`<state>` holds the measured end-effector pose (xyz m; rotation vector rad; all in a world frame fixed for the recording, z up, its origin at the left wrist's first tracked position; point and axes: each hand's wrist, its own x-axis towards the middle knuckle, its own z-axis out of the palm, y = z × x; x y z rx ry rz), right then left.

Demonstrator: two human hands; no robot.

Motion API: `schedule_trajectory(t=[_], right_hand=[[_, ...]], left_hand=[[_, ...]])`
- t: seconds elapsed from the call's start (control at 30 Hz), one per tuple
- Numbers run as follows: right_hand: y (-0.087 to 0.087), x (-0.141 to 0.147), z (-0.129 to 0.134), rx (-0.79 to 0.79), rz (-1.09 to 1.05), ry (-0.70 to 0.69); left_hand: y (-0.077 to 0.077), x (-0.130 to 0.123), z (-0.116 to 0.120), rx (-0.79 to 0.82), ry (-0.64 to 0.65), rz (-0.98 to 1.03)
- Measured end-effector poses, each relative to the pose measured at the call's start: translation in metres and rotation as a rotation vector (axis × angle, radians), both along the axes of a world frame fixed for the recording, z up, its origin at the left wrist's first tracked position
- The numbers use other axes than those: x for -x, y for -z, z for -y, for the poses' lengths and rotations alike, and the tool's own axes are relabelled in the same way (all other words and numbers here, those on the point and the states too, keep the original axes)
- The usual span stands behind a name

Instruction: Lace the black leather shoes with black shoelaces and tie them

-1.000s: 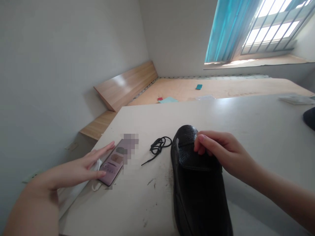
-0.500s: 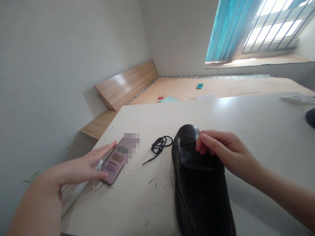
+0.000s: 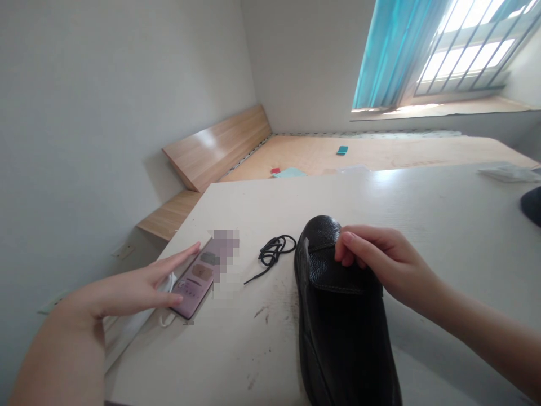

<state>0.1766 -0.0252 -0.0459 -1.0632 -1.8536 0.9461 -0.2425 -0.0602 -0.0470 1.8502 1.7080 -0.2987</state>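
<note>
A white, smooth-topped bench (image 3: pixel 262 208) fills the lower half of the frame. On it, right of lower centre, stands a black pebbled-leather shoe (image 3: pixel 344 316), toe pointing up the frame and heel end cut off at the lower edge. The right hand (image 3: pixel 382 256) reaches in from the lower right and touches the shoe near its toe. Its fingers are curled in against the thumb; their tips are partly hidden, so whether they pinch the leather I cannot tell. The left hand (image 3: pixel 141 287), at lower left, has fingers and thumb spread wide, gripping nothing, their tips at the left edge of a slim pinkish-purple phone (image 3: pixel 196 282). Between phone and shoe lies a loose, tangled thin black lace (image 3: pixel 274 251).

To do this well, a light, steady right-hand touch should suffice, with the sole level; the left fingertips should press softly, lest the phone slide, with the lace clear of both.
</note>
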Motion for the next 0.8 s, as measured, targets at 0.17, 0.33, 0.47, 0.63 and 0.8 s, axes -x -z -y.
schedule_trajectory(t=[0.17,0.33,0.47,0.63,0.8], right_hand=[[-0.0009,0.0003,0.0005,-0.004,0.002,0.0],[-0.0002,0.0011,0.0005,-0.006,-0.003,0.006],[0.0001,0.0013,0.0002,-0.005,-0.007,0.002],[0.0004,0.0011,-0.0005,-0.004,-0.012,0.005],[0.0002,0.0016,-0.0004,-0.002,-0.009,0.007]], left_hand=[[-0.0001,0.0015,-0.0011,-0.018,0.007,0.01],[-0.0023,-0.0004,-0.0008,-0.007,-0.004,-0.025],[-0.0022,-0.0007,-0.0012,-0.024,-0.012,-0.048],[0.0,-0.0016,-0.0044,-0.016,0.002,-0.096],[0.0053,0.0013,-0.0077,-0.039,-0.004,-0.131]])
